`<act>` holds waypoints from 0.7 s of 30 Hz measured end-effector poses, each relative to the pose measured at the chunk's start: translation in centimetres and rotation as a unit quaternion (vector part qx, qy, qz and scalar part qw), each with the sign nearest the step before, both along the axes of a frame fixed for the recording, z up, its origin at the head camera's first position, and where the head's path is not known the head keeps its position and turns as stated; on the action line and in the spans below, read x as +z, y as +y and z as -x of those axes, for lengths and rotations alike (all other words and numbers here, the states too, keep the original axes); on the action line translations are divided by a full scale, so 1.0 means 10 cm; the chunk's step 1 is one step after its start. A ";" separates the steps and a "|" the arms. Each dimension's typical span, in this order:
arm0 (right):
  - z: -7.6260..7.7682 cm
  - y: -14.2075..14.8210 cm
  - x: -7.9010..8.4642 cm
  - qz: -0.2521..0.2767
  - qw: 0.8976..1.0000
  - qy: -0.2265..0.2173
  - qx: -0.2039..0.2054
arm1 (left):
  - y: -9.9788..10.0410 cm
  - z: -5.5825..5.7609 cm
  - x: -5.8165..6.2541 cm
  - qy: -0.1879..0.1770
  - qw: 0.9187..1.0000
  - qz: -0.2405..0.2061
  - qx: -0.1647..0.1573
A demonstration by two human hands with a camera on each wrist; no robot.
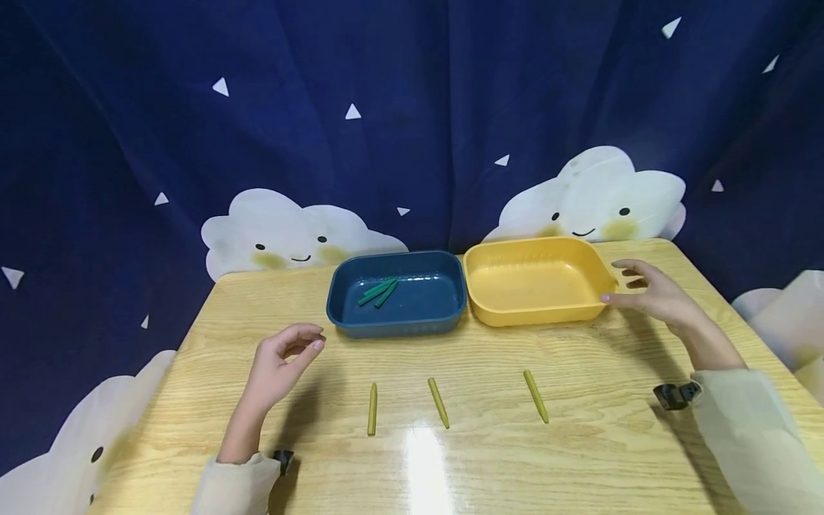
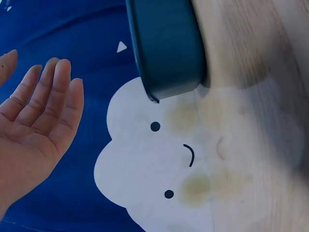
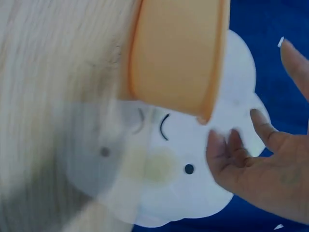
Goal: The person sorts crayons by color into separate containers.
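My left hand (image 1: 281, 366) hovers at the front left of the blue basket (image 1: 399, 329), its fingers relaxed and holding nothing. In the left wrist view the fingers (image 2: 53, 96) are stretched out, apart from the basket. At the right end of the yellow basket (image 1: 541, 315) is my right hand (image 1: 653, 295), thumb and fingers spread right at the rim. Several green crayon-like sticks (image 1: 378, 291) lie inside the blue basket. Three yellow crayon-like sticks lie on the table in front of the baskets: a left one (image 1: 372, 409), a middle one (image 1: 438, 403) and a right one (image 1: 536, 396).
Both baskets stand side by side near the back edge of the wooden table (image 1: 476, 458). Behind the table hangs a dark blue curtain (image 1: 412, 86) with white triangles and smiling clouds. Small black devices sit at the wrists, one (image 1: 676, 395) by the right sleeve.
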State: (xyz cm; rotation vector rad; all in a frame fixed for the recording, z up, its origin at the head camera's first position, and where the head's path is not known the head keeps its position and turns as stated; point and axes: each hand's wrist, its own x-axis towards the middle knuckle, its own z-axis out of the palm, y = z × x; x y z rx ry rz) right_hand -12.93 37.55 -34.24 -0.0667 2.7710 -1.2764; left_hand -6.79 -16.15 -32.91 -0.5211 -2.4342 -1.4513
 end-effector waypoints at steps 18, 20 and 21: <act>0.25 0.12 -0.31 0.058 0.991 -0.103 0.064 | 0.01 0.11 -0.27 -0.010 0.994 0.036 -0.100; 0.25 0.12 -0.33 0.054 0.991 -0.104 0.062 | 0.04 0.13 -0.28 -0.011 0.993 0.037 -0.113; 0.25 0.13 -0.33 0.049 0.991 -0.104 0.060 | 0.06 0.14 -0.28 -0.014 0.992 0.038 -0.120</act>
